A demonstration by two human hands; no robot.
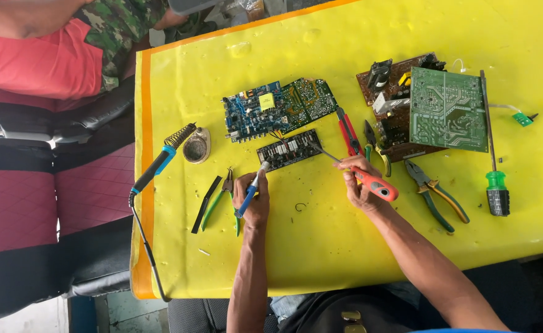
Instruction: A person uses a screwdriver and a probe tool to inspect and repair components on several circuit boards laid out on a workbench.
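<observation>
My left hand (252, 198) grips a blue-handled soldering iron (254, 183) whose tip points at the left end of a small black circuit board (288, 150). My right hand (358, 183) holds an orange-handled screwdriver (375, 184); its shaft reaches up-left and its tip rests on the black board's right part. The board lies flat on the yellow table cover (321, 234), just beyond both hands.
A blue and a green circuit board (277, 107) lie behind the black one. A brown board with a green one on top (428, 108) sits right. Around: red cutters (348, 132), pliers (435, 191), green screwdriver (493, 169), soldering stand (179, 143), green pliers (216, 200). Another person (56, 43) sits top left.
</observation>
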